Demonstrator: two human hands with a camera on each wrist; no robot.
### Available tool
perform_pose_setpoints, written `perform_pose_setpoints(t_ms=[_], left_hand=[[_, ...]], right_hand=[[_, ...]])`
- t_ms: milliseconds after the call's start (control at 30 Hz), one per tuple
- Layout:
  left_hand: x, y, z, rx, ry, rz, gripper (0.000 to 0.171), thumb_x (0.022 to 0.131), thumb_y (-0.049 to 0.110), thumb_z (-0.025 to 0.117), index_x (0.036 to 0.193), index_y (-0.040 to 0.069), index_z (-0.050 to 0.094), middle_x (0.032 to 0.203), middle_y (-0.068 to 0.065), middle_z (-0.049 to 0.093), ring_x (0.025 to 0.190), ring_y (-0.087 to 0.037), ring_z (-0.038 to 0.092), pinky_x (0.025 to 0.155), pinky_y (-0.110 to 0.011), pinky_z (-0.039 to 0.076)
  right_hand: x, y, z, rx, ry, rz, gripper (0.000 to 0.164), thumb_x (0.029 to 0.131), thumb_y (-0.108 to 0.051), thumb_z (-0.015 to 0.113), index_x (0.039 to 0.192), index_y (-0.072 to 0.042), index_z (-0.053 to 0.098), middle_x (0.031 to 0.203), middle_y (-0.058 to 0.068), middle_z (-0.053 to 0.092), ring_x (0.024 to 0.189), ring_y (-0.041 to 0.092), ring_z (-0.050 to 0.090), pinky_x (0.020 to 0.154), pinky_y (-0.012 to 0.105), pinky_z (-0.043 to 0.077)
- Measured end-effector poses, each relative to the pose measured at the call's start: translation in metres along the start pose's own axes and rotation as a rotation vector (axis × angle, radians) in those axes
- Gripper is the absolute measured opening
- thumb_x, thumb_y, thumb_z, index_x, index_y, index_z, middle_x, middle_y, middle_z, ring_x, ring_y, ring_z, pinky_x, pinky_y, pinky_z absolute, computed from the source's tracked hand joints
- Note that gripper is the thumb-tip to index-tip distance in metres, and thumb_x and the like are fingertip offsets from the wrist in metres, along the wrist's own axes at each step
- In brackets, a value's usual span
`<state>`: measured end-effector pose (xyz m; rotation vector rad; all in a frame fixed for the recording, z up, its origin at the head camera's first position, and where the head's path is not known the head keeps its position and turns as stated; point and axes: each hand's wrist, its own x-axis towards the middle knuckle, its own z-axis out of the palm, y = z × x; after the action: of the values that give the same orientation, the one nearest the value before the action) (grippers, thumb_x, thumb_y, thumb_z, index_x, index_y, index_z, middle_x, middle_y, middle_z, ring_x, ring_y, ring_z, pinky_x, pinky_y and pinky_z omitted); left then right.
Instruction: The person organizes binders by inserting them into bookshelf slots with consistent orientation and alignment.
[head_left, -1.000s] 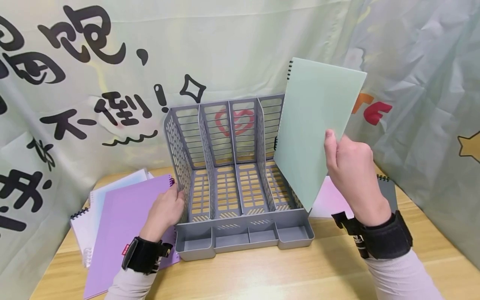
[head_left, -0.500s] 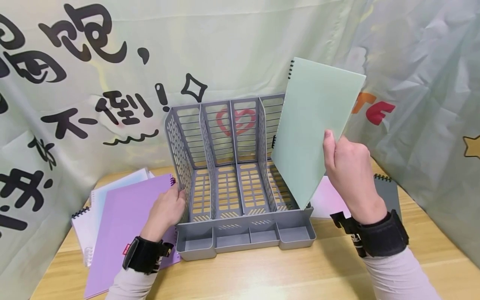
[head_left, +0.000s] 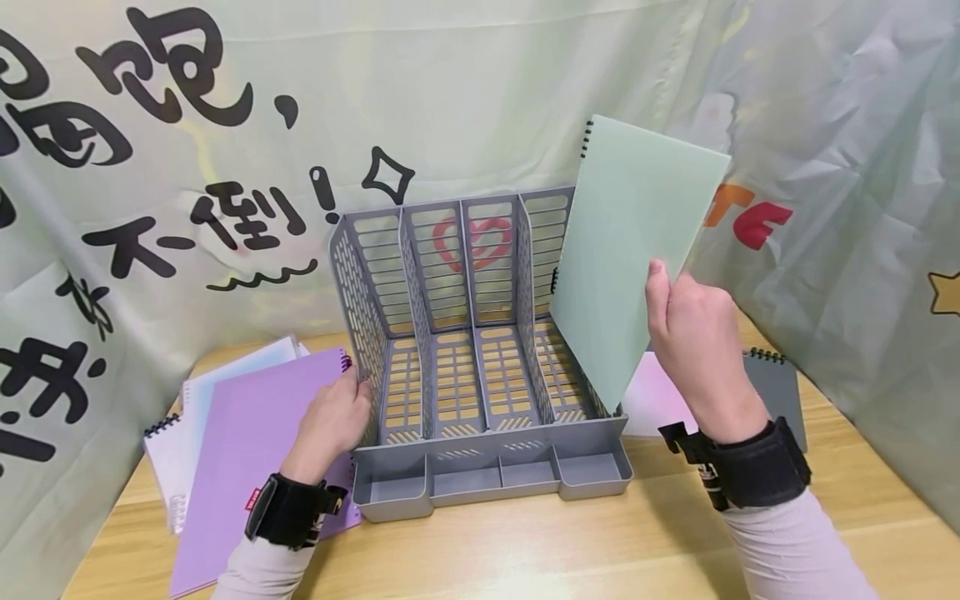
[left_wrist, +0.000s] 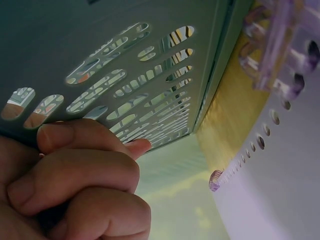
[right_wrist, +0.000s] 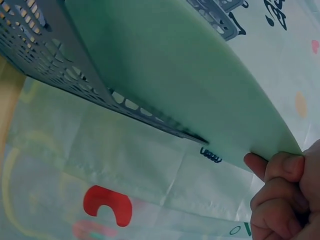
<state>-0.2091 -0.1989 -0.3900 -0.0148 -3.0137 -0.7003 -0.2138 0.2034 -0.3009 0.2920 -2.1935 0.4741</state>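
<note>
A grey file rack [head_left: 491, 442] with several upright slots and a front row of small trays stands mid-table in the head view. My left hand [head_left: 337, 421] holds the rack's left side panel [left_wrist: 100, 45], its fingers curled in the left wrist view. My right hand [head_left: 693, 337] pinches the right edge of a pale green spiral notebook [head_left: 633, 242], thumb on its cover. The notebook is tilted over the rack's rightmost slot, its lower part just behind the front wall. In the right wrist view, the notebook [right_wrist: 185, 75] lies along the inner face of the perforated right panel [right_wrist: 65, 65].
Left of the rack, a purple spiral notebook [head_left: 255, 450] overlaps white and pale blue ones [head_left: 202, 392]. A pink notebook [head_left: 660, 396] and a dark grey one [head_left: 780, 396] lie on the table [head_left: 517, 546] at right. A printed cloth [head_left: 487, 100] hangs behind.
The green notebook shifts slightly left, then back to the right, with its lower corner a little higher now. My right hand and wrist move slightly left. My left hand stays on the rack.
</note>
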Motion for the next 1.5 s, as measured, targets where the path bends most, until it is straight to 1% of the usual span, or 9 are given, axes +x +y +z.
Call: perform_pose_setpoints(t_ms=[133, 300, 533, 733, 900, 1133, 1267, 1433, 1500], left_hand=[[0.000, 0.000, 0.001, -0.004, -0.001, -0.005, 0.029, 0.103, 0.025, 0.036, 0.114, 0.005, 0.054, 0.082, -0.012, 0.058, 0.075, -0.030, 0.056, 0.059, -0.041, 0.044], [0.000, -0.002, 0.001, -0.008, 0.000, -0.005, 0.030, 0.104, 0.025, 0.035, 0.115, 0.005, 0.053, 0.085, -0.013, 0.059, 0.077, -0.030, 0.056, 0.061, -0.042, 0.045], [0.000, -0.003, 0.003, -0.001, 0.005, -0.002, 0.031, 0.103, 0.025, 0.035, 0.115, 0.004, 0.054, 0.093, -0.017, 0.061, 0.080, -0.032, 0.058, 0.063, -0.045, 0.046], [-0.001, -0.003, 0.003, -0.006, 0.001, -0.006, 0.033, 0.103, 0.025, 0.035, 0.120, 0.002, 0.053, 0.095, -0.018, 0.062, 0.080, -0.032, 0.059, 0.062, -0.044, 0.046], [0.000, -0.003, 0.003, -0.004, 0.001, -0.005, 0.036, 0.103, 0.025, 0.035, 0.126, 0.001, 0.051, 0.100, -0.020, 0.063, 0.081, -0.032, 0.059, 0.063, -0.044, 0.046], [0.001, -0.002, 0.003, 0.008, 0.002, 0.006, 0.039, 0.103, 0.024, 0.035, 0.129, -0.001, 0.050, 0.109, -0.024, 0.062, 0.086, -0.035, 0.060, 0.065, -0.046, 0.047], [0.001, -0.001, 0.002, 0.007, 0.000, 0.009, 0.040, 0.103, 0.025, 0.035, 0.131, -0.001, 0.049, 0.108, -0.024, 0.062, 0.084, -0.034, 0.059, 0.065, -0.045, 0.047], [0.002, -0.002, 0.002, 0.001, 0.002, 0.005, 0.037, 0.103, 0.024, 0.035, 0.126, 0.000, 0.051, 0.104, -0.022, 0.062, 0.082, -0.032, 0.059, 0.063, -0.044, 0.046], [0.001, -0.003, 0.003, 0.002, 0.002, 0.004, 0.036, 0.103, 0.024, 0.036, 0.125, 0.000, 0.051, 0.105, -0.023, 0.062, 0.083, -0.033, 0.059, 0.064, -0.045, 0.046]], right_hand=[[-0.001, 0.002, 0.004, -0.004, 0.014, -0.011, 0.057, 0.104, -0.018, 0.040, 0.049, -0.010, 0.032, 0.042, 0.003, 0.025, 0.038, 0.022, 0.025, 0.040, 0.034, 0.019], [-0.003, 0.003, 0.009, -0.008, 0.031, -0.016, 0.057, 0.104, -0.018, 0.040, 0.048, -0.010, 0.031, 0.042, 0.003, 0.025, 0.037, 0.021, 0.024, 0.039, 0.034, 0.018], [-0.006, 0.005, 0.015, -0.002, 0.037, -0.026, 0.057, 0.104, -0.017, 0.040, 0.048, -0.010, 0.030, 0.042, 0.003, 0.024, 0.037, 0.021, 0.023, 0.038, 0.033, 0.018], [-0.008, 0.007, 0.019, -0.002, 0.035, -0.026, 0.056, 0.104, -0.017, 0.040, 0.049, -0.010, 0.032, 0.042, 0.003, 0.025, 0.036, 0.021, 0.024, 0.038, 0.033, 0.019], [-0.010, 0.009, 0.021, -0.001, 0.044, -0.035, 0.056, 0.104, -0.017, 0.040, 0.049, -0.010, 0.031, 0.043, 0.002, 0.025, 0.036, 0.021, 0.024, 0.038, 0.033, 0.018], [-0.014, 0.012, 0.023, 0.007, 0.062, -0.040, 0.056, 0.103, -0.016, 0.041, 0.048, -0.011, 0.030, 0.043, 0.002, 0.024, 0.036, 0.020, 0.023, 0.037, 0.032, 0.018], [-0.017, 0.014, 0.025, 0.014, 0.073, -0.048, 0.056, 0.102, -0.016, 0.041, 0.048, -0.011, 0.029, 0.043, 0.002, 0.024, 0.036, 0.020, 0.023, 0.037, 0.032, 0.017], [-0.021, 0.016, 0.030, 0.018, 0.082, -0.056, 0.056, 0.102, -0.017, 0.042, 0.048, -0.012, 0.029, 0.044, 0.002, 0.023, 0.036, 0.021, 0.023, 0.037, 0.032, 0.017], [-0.022, 0.017, 0.031, 0.021, 0.081, -0.055, 0.056, 0.102, -0.017, 0.042, 0.048, -0.012, 0.029, 0.043, 0.002, 0.023, 0.036, 0.021, 0.023, 0.037, 0.032, 0.017]])
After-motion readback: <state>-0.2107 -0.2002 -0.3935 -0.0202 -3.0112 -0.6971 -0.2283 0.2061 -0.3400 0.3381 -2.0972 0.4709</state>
